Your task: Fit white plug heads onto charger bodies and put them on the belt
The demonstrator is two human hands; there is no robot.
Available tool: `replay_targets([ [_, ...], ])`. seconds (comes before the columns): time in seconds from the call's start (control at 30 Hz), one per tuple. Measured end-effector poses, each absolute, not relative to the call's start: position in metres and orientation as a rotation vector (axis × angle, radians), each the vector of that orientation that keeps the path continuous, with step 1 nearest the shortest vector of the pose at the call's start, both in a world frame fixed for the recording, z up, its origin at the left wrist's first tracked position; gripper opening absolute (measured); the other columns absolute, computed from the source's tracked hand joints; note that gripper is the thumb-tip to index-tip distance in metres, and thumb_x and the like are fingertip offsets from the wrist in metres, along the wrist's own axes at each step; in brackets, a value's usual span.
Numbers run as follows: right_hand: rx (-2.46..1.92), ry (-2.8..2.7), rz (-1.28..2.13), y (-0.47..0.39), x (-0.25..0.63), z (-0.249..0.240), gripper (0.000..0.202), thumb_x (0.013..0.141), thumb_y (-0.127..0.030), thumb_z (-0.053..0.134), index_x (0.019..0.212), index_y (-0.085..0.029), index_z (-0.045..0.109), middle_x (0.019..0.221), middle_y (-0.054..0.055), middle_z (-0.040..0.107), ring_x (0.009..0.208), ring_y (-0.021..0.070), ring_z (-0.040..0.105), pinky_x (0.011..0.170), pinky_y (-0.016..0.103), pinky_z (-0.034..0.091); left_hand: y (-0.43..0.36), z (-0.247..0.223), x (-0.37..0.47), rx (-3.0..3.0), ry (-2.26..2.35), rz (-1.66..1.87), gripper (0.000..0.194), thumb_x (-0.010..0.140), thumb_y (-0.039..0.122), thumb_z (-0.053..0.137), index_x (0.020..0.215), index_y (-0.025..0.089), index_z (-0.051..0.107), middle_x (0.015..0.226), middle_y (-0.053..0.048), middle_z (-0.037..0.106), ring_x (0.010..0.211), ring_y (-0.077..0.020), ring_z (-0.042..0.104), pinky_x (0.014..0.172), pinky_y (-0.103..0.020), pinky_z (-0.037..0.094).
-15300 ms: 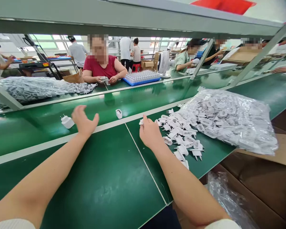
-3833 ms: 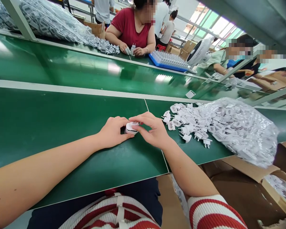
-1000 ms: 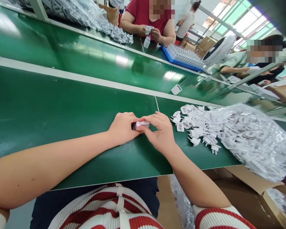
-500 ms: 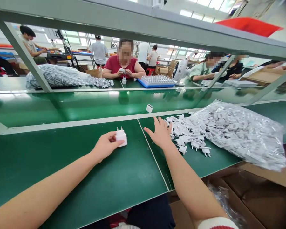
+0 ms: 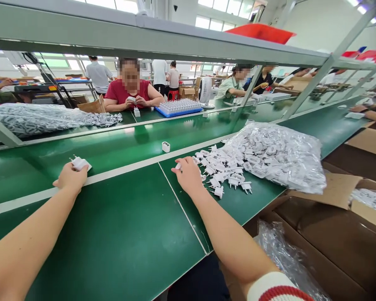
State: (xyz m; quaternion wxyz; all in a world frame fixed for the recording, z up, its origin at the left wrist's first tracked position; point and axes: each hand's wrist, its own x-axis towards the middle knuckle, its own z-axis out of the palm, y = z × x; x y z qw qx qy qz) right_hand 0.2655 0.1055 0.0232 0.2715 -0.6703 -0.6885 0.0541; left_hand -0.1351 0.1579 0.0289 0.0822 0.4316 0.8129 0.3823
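Observation:
My left hand is closed on a white plug adapter, its two prongs pointing up and away, over the pale strip at the edge of the green belt. My right hand pinches a small white piece, mostly hidden by the fingers, at the left side of a loose pile of white plug parts. A white block with dark slots stands by itself on the belt, beyond my right hand.
A clear bag of white parts lies right of the pile. Across the belt, a person in red handles a white piece beside a blue tray and a fan. A shelf beam crosses above. Open cartons stand lower right.
My left hand has carried the adapter left and forward to the belt's edge strip. My right hand has closed its fingers on a small white piece. The view has turned right.

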Motion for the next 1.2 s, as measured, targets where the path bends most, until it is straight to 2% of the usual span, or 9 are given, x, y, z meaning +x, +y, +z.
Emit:
replay_targets([
  [0.1, -1.636, -1.768, 0.385, 0.099, 0.252, 0.024, 0.056, 0.094, -0.046, 0.075, 0.140, -0.018, 0.058, 0.128, 0.011, 0.067, 0.090, 0.0176, 0.071, 0.082, 0.033, 0.057, 0.159, 0.020, -0.126, 1.262, 2.534, 1.343, 0.077, 0.074, 0.082, 0.066, 0.126, 0.027, 0.048, 0.134, -0.006, 0.062, 0.147, -0.0569, 0.030, 0.109, -0.074, 0.022],
  [0.2, -1.477, -1.726, 0.675, 0.095, 0.241, 0.020, 0.055, 0.078, -0.048, 0.090, 0.119, -0.019, 0.068, 0.106, 0.005, 0.074, 0.083, 0.0194, 0.071, 0.077, 0.034, 0.058, 0.171, 0.017, -0.087, 1.543, 2.478, 1.583, 0.089, 0.085, 0.069, 0.067, 0.150, 0.019, 0.032, 0.167, -0.017, 0.033, 0.156, -0.0500, 0.022, 0.122, -0.068, 0.019],
  [0.23, -1.446, -1.733, 0.725, 0.095, 0.239, 0.018, 0.050, 0.075, -0.044, 0.093, 0.112, -0.020, 0.070, 0.104, 0.005, 0.075, 0.084, 0.0198, 0.071, 0.078, 0.035, 0.058, 0.178, 0.017, -0.068, 1.686, 2.396, 1.548, 0.086, 0.087, 0.061, 0.069, 0.151, 0.016, 0.033, 0.167, -0.020, 0.032, 0.155, -0.0457, 0.027, 0.124, -0.065, 0.020],
  [0.3, -1.395, -1.734, 0.763, 0.095, 0.237, 0.015, 0.043, 0.072, -0.032, 0.095, 0.108, -0.021, 0.074, 0.109, 0.005, 0.076, 0.090, 0.0199, 0.072, 0.084, 0.036, 0.059, 0.196, 0.016, -0.025, 1.841, 2.237, 1.391, 0.079, 0.082, 0.054, 0.076, 0.145, 0.017, 0.046, 0.154, -0.018, 0.052, 0.147, -0.0378, 0.044, 0.124, -0.053, 0.031],
  [0.5, -1.295, -1.548, 0.902, 0.101, 0.241, 0.013, 0.057, 0.065, -0.021, 0.095, 0.119, -0.023, 0.077, 0.106, 0.003, 0.077, 0.087, 0.0158, 0.072, 0.089, 0.033, 0.061, 0.251, 0.004, 0.088, 1.774, 1.884, 0.990, 0.094, 0.070, 0.060, 0.089, 0.142, 0.013, 0.052, 0.151, -0.024, 0.059, 0.146, -0.0454, 0.047, 0.119, -0.055, 0.039],
  [0.67, -1.022, -1.126, 1.258, 0.107, 0.242, 0.017, 0.066, 0.038, -0.022, 0.103, 0.096, -0.020, 0.072, 0.084, -0.003, 0.075, 0.081, 0.0173, 0.073, 0.087, 0.035, 0.062, 0.257, -0.005, 0.104, 1.717, 1.841, 1.043, 0.051, 0.088, 0.041, 0.072, 0.131, 0.015, 0.061, 0.130, -0.019, 0.072, 0.125, -0.0352, 0.066, 0.112, -0.050, 0.045],
  [0.8, -0.834, -1.061, 1.453, 0.103, 0.240, 0.023, 0.053, 0.038, -0.023, 0.103, 0.084, -0.020, 0.077, 0.083, 0.000, 0.078, 0.084, 0.0193, 0.074, 0.091, 0.039, 0.062, 0.210, -0.007, 0.078, 1.826, 1.672, 1.081, 0.047, 0.093, 0.038, 0.061, 0.135, 0.017, 0.063, 0.133, -0.012, 0.073, 0.119, -0.0280, 0.068, 0.109, -0.040, 0.050],
  [1.0, -0.698, -1.200, 1.626, 0.093, 0.239, 0.026, 0.053, 0.048, -0.022, 0.102, 0.097, -0.023, 0.082, 0.093, 0.001, 0.081, 0.089, 0.0186, 0.073, 0.086, 0.038, 0.063, 0.095, -0.008, 0.017, 1.875, 1.519, 0.898, 0.063, 0.088, 0.047, 0.062, 0.146, 0.021, 0.064, 0.125, -0.009, 0.076, 0.108, -0.0287, 0.071, 0.104, -0.045, 0.055],
  [1.2, -0.743, -1.368, 1.640, 0.090, 0.233, 0.018, 0.058, 0.039, -0.013, 0.102, 0.088, -0.022, 0.074, 0.084, -0.004, 0.074, 0.078, 0.0124, 0.066, 0.073, 0.027, 0.060, 0.018, -0.003, -0.009, 1.886, 1.404, 0.719, 0.076, 0.089, 0.051, 0.067, 0.159, 0.028, 0.049, 0.145, -0.009, 0.067, 0.129, -0.0304, 0.064, 0.116, -0.049, 0.049],
])
